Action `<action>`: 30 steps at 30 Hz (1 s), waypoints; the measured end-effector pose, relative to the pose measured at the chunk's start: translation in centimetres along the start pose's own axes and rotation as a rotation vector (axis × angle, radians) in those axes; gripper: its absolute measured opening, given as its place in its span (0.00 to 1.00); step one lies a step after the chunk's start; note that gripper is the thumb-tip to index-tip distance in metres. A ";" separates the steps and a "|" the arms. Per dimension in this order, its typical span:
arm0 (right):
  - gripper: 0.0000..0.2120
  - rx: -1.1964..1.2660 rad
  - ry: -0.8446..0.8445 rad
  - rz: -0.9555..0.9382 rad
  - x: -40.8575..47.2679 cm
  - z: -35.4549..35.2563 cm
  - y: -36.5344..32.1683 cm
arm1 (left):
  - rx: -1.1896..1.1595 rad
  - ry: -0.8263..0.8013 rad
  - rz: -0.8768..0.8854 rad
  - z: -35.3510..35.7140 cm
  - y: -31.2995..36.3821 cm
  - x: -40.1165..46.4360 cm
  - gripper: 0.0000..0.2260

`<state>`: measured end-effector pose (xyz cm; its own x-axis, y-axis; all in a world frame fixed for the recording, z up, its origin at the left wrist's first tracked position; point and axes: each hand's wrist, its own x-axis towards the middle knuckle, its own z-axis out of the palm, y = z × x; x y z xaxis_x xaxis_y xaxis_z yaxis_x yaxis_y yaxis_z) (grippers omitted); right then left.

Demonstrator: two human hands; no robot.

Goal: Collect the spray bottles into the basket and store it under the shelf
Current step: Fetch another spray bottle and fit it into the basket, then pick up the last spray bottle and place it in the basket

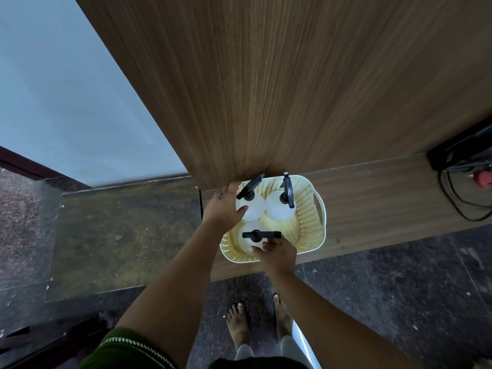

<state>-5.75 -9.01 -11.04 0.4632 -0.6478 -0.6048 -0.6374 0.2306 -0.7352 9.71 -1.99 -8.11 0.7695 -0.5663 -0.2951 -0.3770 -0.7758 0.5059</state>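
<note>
A pale yellow perforated basket (316, 209) stands on a low wooden ledge (378, 198) at the foot of a tall wooden panel (266, 89). Three white spray bottles with black trigger heads stand upright inside: one at the back left (254, 210), one at the back right (278, 213), one at the front (246, 239). My left hand (221, 209) grips the basket's left rim, its thumb lying against the back-left bottle. My right hand (279, 254) holds the near rim, fingers curled over it beside the front bottle's trigger.
Black cables (452, 198) and a dark device with a red part (483, 178) lie on the ledge at the far right. A glass wall (66, 102) is to the left. My bare feet (239, 323) stand on dark stone floor below the ledge.
</note>
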 end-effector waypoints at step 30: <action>0.06 -0.216 0.246 0.058 -6.5 -14.7 9.0 | 0.249 0.125 0.630 9.5 11.4 -16.8 0.17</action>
<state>-23.58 -13.43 -9.23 0.2765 -0.7998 -0.5328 -0.7865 0.1302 -0.6037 -12.36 -3.96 -5.07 0.4130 -0.9056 0.0968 -0.8675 -0.3588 0.3447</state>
